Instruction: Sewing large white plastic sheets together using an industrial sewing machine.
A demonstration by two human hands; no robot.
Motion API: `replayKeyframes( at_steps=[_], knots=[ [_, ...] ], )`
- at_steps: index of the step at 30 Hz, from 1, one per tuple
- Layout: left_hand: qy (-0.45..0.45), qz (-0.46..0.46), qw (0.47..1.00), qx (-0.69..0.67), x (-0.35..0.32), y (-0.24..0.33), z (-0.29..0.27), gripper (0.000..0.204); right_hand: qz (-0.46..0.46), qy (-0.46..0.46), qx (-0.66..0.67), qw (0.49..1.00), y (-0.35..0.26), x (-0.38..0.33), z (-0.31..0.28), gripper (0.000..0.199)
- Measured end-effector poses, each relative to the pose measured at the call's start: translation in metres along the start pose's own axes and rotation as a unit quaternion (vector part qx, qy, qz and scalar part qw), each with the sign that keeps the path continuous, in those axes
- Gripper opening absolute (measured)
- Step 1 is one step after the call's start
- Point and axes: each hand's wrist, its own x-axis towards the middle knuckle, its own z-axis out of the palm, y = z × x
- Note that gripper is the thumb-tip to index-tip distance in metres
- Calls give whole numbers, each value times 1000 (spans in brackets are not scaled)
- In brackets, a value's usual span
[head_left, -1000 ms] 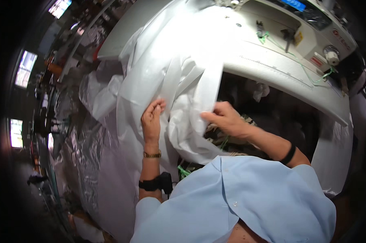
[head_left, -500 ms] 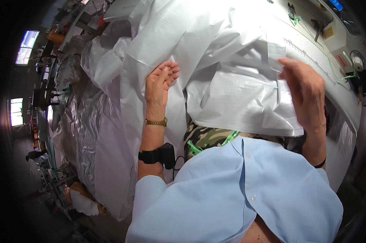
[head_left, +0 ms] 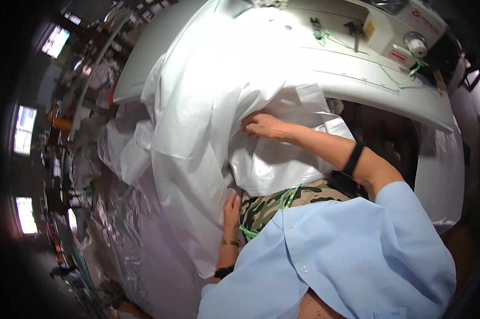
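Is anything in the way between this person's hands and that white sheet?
Nothing visible is. The right hand has its grip at the sheet's folds, apparently touching the white sheet. The left hand is low beside it, next to the camouflage cloth; whether it touches the sheet is unclear.

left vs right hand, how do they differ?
The left hand is low, beside camouflage trousers; the right hand is farther forward, over white sheeting. The left hand points forward, the right hand leftward. The left hand has a gold wristband; the right hand, none. Both ungloved.
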Motion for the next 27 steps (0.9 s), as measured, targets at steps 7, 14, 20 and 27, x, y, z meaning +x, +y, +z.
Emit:
replayKeyframes(
  at_steps=[7, 14, 20, 27],
  knots=[
    [329, -83, 907, -249, -67, -8, -25, 58, 64, 73, 280, 955, 28, 59, 49, 34],
    [555, 201, 789, -171, -144, 181, -192, 52, -247, -372, 176, 877, -71, -23, 49, 35],
    [416, 264, 804, 332, -96, 241, -508, 49, -66, -429, 193, 880, -117, -54, 42, 34],
    [332, 305, 831, 325, -27, 333, -266, 21, -193, -78, 262, 942, -58, -15, 26, 31]
  ],
)
